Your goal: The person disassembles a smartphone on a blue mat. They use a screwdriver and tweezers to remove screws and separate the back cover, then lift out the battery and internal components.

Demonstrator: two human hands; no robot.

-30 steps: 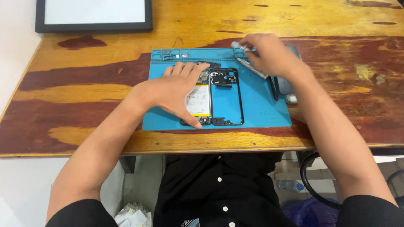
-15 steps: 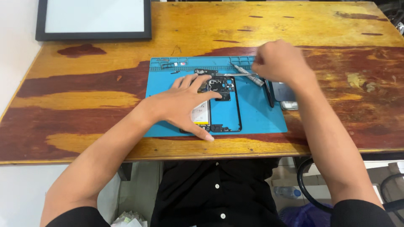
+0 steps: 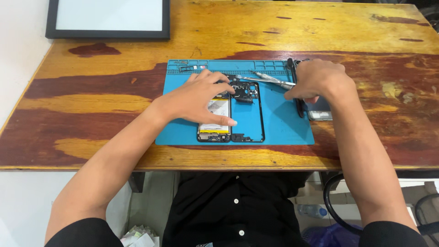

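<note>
Since the earlier frames the right hand has pulled back from the top edge of the mat toward the mat's right edge; the left hand has stayed flat on the phone.

Head view: left hand is open, fingers spread, palm down, pressing on the opened phone that lies on the blue work mat, near the mat's centre and reaching toward its front edge. Phone back is off: battery with a white and yellow label shows under the fingers, dark board parts at its bottom end. Just beside it on the right, touching or nearly so, lies a black phone frame, an empty rectangle with a camera-area piece at its top. Right hand is curled, knuckles up, at the mat's right edge, fingertips down by the tip of metal tweezers; cannot tell whether it grips them. The tweezers lie slanted along the mat's upper part. A thin black tool lies along the mat's right edge, partly under the hand. A dark phone-like slab sits on the wooden table just off the mat, half covered by the right hand. Small parts sit in the mat's top-left tray slots. A black-framed white panel lies at the table's far left corner.
</note>
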